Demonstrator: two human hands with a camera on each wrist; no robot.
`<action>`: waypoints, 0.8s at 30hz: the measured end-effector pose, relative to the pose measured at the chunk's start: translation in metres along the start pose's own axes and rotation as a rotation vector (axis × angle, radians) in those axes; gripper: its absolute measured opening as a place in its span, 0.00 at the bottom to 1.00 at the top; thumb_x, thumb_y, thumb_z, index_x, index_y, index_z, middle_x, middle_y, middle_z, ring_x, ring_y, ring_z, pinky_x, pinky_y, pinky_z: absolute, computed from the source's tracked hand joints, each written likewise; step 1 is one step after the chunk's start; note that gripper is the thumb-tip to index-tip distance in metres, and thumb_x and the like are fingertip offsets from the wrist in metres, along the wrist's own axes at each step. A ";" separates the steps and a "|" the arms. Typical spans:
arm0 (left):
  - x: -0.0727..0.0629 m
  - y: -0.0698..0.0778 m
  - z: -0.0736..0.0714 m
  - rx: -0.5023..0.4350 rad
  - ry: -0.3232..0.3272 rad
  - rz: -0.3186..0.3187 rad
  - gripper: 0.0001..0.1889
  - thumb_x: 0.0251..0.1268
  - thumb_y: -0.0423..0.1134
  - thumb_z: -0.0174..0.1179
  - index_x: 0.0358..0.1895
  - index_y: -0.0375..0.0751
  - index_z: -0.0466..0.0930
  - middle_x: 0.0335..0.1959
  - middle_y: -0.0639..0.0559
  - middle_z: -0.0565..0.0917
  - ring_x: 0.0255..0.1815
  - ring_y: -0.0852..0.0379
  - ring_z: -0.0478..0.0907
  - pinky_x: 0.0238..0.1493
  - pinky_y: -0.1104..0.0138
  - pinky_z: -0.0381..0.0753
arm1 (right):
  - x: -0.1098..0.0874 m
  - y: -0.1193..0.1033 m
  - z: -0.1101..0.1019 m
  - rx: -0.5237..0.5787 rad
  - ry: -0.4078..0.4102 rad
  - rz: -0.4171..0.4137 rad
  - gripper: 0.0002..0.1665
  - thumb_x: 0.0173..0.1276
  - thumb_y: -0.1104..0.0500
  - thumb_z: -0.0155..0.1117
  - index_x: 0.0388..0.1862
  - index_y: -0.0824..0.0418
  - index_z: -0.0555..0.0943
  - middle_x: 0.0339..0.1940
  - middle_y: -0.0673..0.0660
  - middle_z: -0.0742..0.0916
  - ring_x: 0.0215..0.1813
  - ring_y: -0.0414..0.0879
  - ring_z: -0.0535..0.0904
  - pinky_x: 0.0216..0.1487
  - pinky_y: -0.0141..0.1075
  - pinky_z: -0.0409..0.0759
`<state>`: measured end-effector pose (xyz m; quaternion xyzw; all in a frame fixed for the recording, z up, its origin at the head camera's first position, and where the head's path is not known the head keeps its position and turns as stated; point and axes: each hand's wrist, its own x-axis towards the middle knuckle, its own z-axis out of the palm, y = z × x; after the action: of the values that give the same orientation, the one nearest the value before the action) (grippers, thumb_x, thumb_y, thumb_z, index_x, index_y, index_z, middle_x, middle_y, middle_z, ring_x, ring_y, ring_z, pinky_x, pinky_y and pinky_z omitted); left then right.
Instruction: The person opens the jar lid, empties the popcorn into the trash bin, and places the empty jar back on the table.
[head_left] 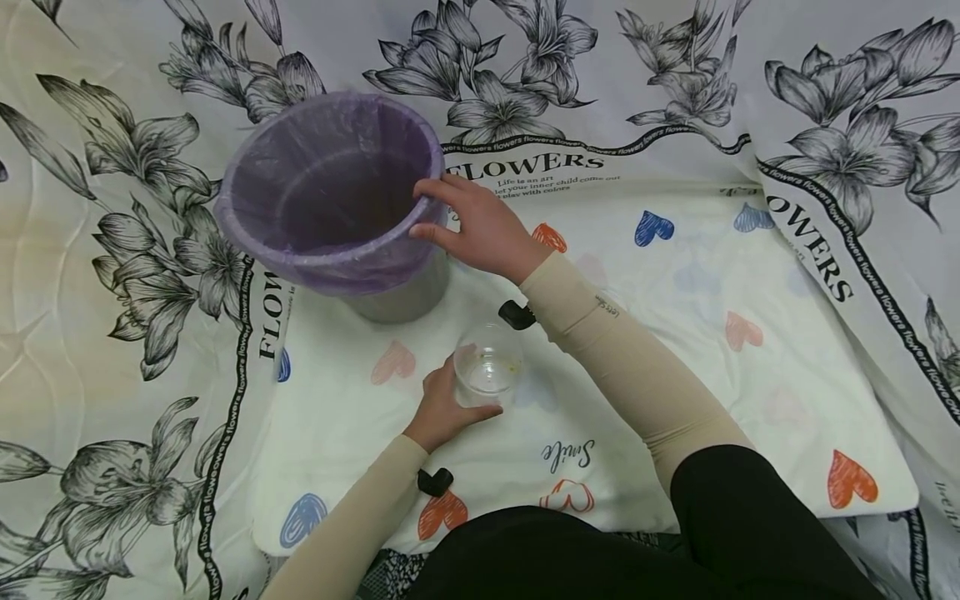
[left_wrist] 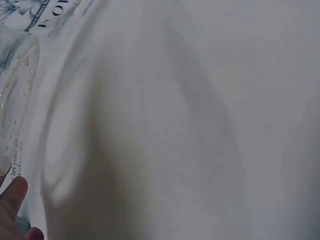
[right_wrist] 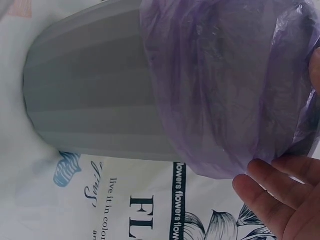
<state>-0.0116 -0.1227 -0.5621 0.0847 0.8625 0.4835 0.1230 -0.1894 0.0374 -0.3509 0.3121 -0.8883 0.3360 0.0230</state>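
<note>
A grey trash bin [head_left: 405,292] stands at the upper left of the cloth, lined with a purple plastic bag [right_wrist: 215,90] folded over its rim. My right hand [head_left: 483,225] holds the bin's near right rim; in the right wrist view its fingers [right_wrist: 272,200] lie against the outside of the bag. Below the bin, my left hand [head_left: 442,412] grips a clear plastic cup [head_left: 489,371] from its left side. Small yellowish bits cling inside the cup. Only the edge of the cup [left_wrist: 20,95] and some fingertips [left_wrist: 15,192] show in the left wrist view.
A white cloth [head_left: 637,333] with printed hearts covers the low surface in front of me. Around it hangs white fabric [head_left: 675,50] with black flower prints and lettering. A black wrist camera [head_left: 516,315] sits beside the cup.
</note>
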 end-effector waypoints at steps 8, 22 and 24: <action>0.007 -0.009 0.009 0.177 0.002 0.102 0.67 0.43 0.66 0.82 0.85 0.47 0.51 0.76 0.49 0.73 0.73 0.49 0.72 0.76 0.48 0.49 | -0.001 0.000 0.001 -0.010 -0.004 0.023 0.35 0.75 0.35 0.64 0.74 0.48 0.75 0.74 0.52 0.77 0.76 0.47 0.72 0.76 0.41 0.70; 0.003 -0.017 0.010 0.344 -0.020 0.105 0.68 0.43 0.69 0.80 0.82 0.34 0.55 0.79 0.36 0.67 0.78 0.41 0.67 0.81 0.42 0.42 | -0.002 -0.002 0.002 -0.011 0.004 0.032 0.36 0.75 0.34 0.64 0.75 0.49 0.75 0.75 0.53 0.77 0.76 0.49 0.72 0.75 0.43 0.71; 0.003 -0.018 0.009 0.361 -0.013 0.114 0.68 0.42 0.70 0.80 0.81 0.34 0.56 0.79 0.35 0.67 0.78 0.40 0.67 0.80 0.41 0.43 | -0.001 -0.002 0.003 -0.009 -0.006 0.039 0.37 0.75 0.34 0.64 0.75 0.48 0.74 0.76 0.53 0.76 0.77 0.48 0.71 0.76 0.43 0.70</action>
<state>-0.0125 -0.1236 -0.5827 0.1573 0.9282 0.3264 0.0840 -0.1865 0.0351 -0.3519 0.2959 -0.8958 0.3314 0.0153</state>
